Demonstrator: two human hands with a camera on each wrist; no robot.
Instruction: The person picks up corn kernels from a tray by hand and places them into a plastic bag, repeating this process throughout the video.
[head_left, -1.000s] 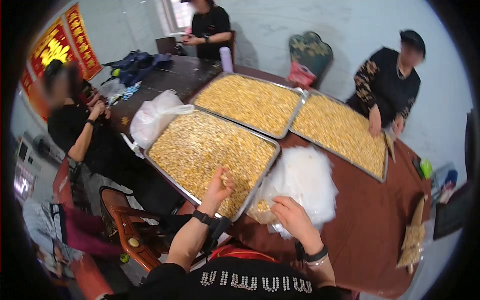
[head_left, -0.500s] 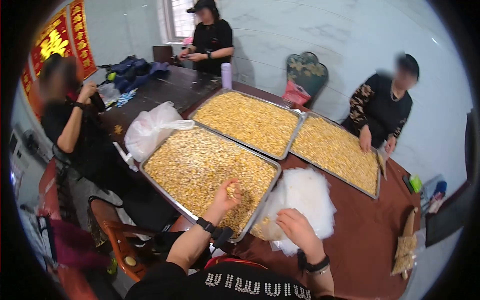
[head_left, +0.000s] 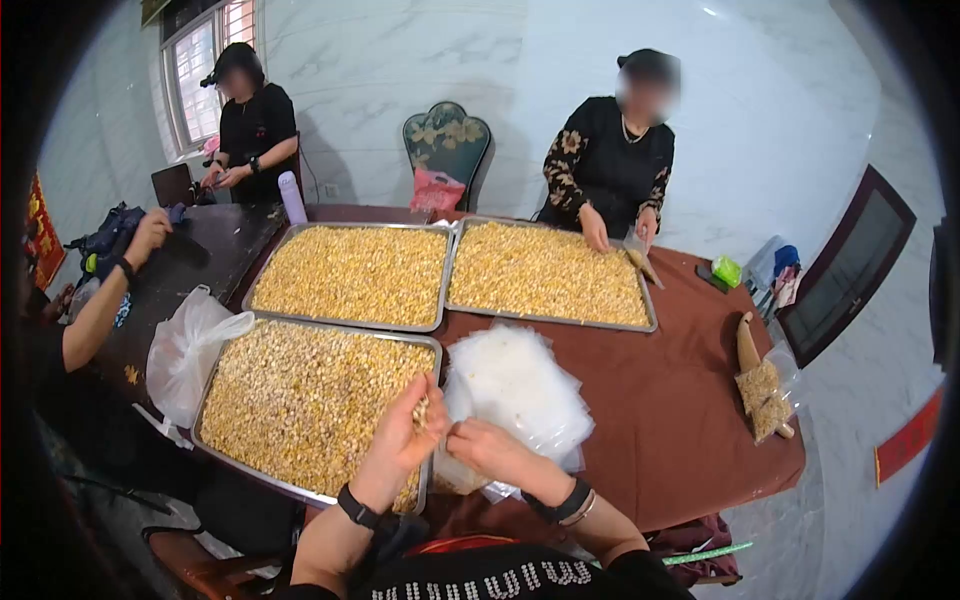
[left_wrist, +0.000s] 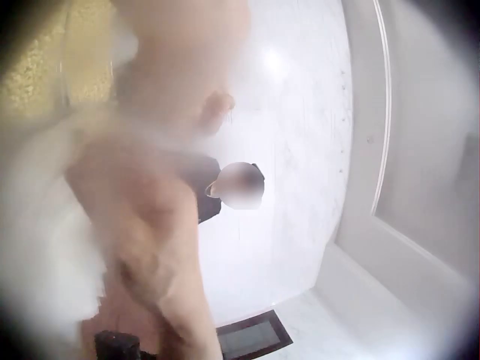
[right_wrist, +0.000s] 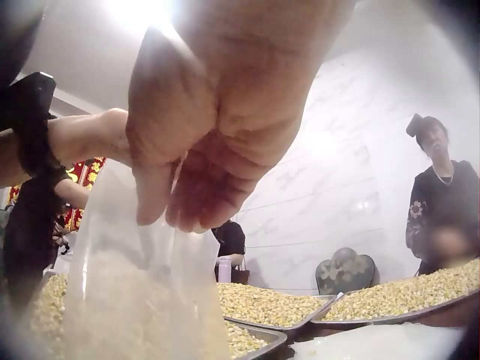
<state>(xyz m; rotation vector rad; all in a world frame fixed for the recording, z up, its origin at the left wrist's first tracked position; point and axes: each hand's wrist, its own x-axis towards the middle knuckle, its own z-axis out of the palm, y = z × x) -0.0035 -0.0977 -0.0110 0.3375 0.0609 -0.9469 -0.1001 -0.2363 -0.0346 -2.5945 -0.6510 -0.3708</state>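
1. Plastic, clear and thin, forms the narrow bag [right_wrist: 142, 277] at the centre of the work; it hangs roughly upright, its long axis running down from the fingers of the right hand [head_left: 492, 452].
2. Those right fingers and the thumb are together, pinching the bag's upper edge; whether its mouth gapes cannot be told.
3. The left hand [head_left: 408, 432] curls its fingers loosely round a handful of pale yellow kernels [head_left: 420, 412], held above the near right corner of a shallow, rectangular, silvery metal tray [head_left: 350, 329] spread with more of them.
4. The relation that counts, I judge, is between handful and bag top: the kernels lie just left of the pinching fingertips and a little farther from the body, so the two hands are near each other at the tray's right edge.
5. The left hand is nearer the tray; the right is nearer the loose pile of flat, translucent plastic bags [head_left: 520, 390] on the reddish-brown tablecloth [head_left: 650, 410].
6. The bag's lower end is mostly hidden by the right hand in the head view; the left wrist view is too blurred to help.
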